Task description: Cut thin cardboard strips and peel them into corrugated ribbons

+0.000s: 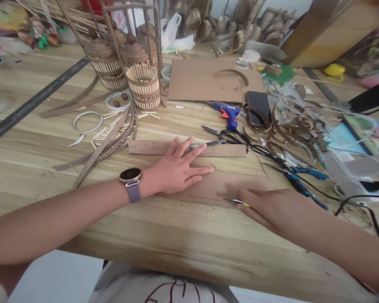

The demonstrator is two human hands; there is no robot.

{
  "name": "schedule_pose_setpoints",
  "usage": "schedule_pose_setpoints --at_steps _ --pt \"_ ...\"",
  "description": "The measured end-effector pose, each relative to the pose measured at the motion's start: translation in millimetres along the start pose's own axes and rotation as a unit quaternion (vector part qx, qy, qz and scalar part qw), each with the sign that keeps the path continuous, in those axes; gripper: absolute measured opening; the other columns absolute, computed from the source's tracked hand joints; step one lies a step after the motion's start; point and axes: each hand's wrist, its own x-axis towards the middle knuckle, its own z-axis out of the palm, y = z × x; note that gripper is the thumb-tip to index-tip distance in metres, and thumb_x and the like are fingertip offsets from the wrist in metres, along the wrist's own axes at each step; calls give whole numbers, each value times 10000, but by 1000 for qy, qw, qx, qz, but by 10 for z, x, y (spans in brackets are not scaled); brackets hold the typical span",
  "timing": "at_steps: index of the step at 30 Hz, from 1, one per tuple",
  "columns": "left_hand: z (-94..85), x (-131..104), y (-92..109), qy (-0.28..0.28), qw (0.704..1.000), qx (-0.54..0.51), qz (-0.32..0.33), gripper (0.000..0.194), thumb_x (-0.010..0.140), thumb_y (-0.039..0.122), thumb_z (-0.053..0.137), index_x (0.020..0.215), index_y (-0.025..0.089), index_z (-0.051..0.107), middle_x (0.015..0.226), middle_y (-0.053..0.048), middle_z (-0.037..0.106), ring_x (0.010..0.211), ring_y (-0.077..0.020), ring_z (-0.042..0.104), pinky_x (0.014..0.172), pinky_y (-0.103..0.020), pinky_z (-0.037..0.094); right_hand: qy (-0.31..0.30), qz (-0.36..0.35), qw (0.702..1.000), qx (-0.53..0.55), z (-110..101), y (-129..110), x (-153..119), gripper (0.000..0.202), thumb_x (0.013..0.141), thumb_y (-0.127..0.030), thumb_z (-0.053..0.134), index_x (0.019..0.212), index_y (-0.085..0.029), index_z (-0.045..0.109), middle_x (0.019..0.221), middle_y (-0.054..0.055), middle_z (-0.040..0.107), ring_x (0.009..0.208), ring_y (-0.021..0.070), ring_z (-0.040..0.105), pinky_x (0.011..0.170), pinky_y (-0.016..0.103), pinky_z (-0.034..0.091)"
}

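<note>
A flat piece of brown cardboard (214, 185) lies on the wooden table near its front edge. My left hand (178, 168) presses on its left part with fingers spread, and a watch is on that wrist. My right hand (259, 204) is closed around a small craft knife (236, 201) with a yellow-green part, its tip on the cardboard close to the near edge. Just beyond, a narrow cardboard strip (145, 147) lies crosswise, partly under my left fingertips, with a dark, thin tool (213, 143) on it.
Black scissors (216, 132), a blue glue gun (229, 113), a phone (257, 107) and blue-handled pliers (303, 187) lie beyond my hands. Stick-walled baskets (143, 86), tape rings (87, 122) and curved strips stand or lie at the left. A large cardboard sheet (202, 80) is at the back.
</note>
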Motion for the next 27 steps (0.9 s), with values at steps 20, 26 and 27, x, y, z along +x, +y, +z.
schedule_pose_setpoints --at_steps 20,26,27 --pt "28 5 -14 11 1000 2 17 372 997 414 456 1341 388 594 1601 -80 275 1469 -443 128 1135 -711 74 -42 -63 996 -50 -189 -485 562 95 904 -162 513 857 -193 589 684 -4 677 593 145 663 463 294 185" --pt "30 2 -12 13 1000 -3 13 370 999 409 456 1341 388 595 1600 -87 277 1471 -441 127 1141 -701 62 -45 -59 994 -84 -205 -524 590 102 873 -108 547 855 -194 598 676 -2 677 564 150 650 450 286 180" --pt "31 2 -12 12 1000 -4 13 369 999 408 458 1341 389 594 1602 -83 275 1472 -438 122 1140 -702 59 -51 -57 993 -90 -208 -536 593 105 863 -99 556 857 -195 597 668 -3 676 558 154 651 443 283 171"
